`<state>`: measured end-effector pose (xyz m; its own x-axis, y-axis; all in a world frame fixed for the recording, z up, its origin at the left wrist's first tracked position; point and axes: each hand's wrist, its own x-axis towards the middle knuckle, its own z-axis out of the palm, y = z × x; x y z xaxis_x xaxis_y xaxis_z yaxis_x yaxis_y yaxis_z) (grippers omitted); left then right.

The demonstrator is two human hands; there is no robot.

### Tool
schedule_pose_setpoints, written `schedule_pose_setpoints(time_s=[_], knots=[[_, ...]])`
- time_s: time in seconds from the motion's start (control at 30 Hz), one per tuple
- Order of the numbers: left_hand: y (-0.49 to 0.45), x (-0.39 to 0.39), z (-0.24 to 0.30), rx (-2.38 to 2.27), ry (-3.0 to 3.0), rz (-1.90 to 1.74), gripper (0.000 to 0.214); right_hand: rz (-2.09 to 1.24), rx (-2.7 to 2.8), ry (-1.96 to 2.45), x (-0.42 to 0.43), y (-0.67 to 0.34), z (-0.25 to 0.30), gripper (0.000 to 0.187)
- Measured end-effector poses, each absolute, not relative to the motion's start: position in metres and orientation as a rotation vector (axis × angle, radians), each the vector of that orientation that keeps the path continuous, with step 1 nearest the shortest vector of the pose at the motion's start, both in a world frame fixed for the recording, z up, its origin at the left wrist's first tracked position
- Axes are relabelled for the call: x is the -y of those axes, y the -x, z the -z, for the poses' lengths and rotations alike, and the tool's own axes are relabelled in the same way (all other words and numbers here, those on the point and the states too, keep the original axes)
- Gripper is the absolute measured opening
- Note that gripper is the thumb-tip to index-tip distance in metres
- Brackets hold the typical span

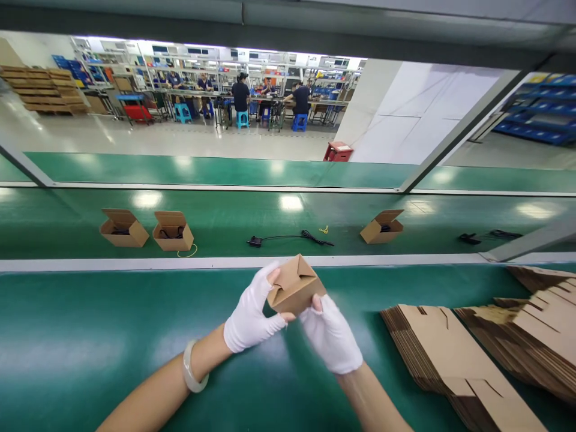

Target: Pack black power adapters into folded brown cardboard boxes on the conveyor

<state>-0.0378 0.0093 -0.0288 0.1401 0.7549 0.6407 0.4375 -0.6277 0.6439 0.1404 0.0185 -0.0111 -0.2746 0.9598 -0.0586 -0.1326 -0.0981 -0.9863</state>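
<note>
Both my hands wear white fingerless gloves and hold a small brown cardboard box (294, 287) above the green work surface (112, 324). My left hand (250, 315) grips the box's left side with its fingers wrapped round it. My right hand (330, 333) holds the lower right corner. The box is tilted, its folded bottom flaps facing me. A pale bangle (191, 372) sits on my left wrist.
Stacks of flat cardboard blanks (443, 354) lie at my right. On the conveyor belt (270, 219) beyond stand three open boxes (123, 228) (173, 231) (381, 227), a black cable with adapter (288, 239) and another cable (490, 235). Other people work at far benches (240, 93).
</note>
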Motion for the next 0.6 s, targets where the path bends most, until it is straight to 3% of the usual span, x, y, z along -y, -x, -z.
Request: schedule_pose_setpoints(time_s=[0.1, 0.2, 0.3, 0.6], knots=[[0.063, -0.032, 0.039, -1.282, -2.172, -1.172, 0.087, -1.233, 1.579, 1.376, -0.030, -0.157, 0.001, 0.035], [0.105, -0.073, 0.051, -1.855, -1.952, -0.952, 0.071, -0.805, 2.205, 1.654, -0.045, -0.174, -0.006, 0.025], [0.137, -0.114, 0.064, -2.020, -1.817, -0.878, 0.062, -0.444, 2.692, 1.735, -0.057, -0.175, -0.002, 0.033], [0.160, -0.151, 0.085, -1.808, -1.663, -1.003, 0.032, -0.459, 2.939, 1.890, -0.085, -0.159, -0.002, 0.031]])
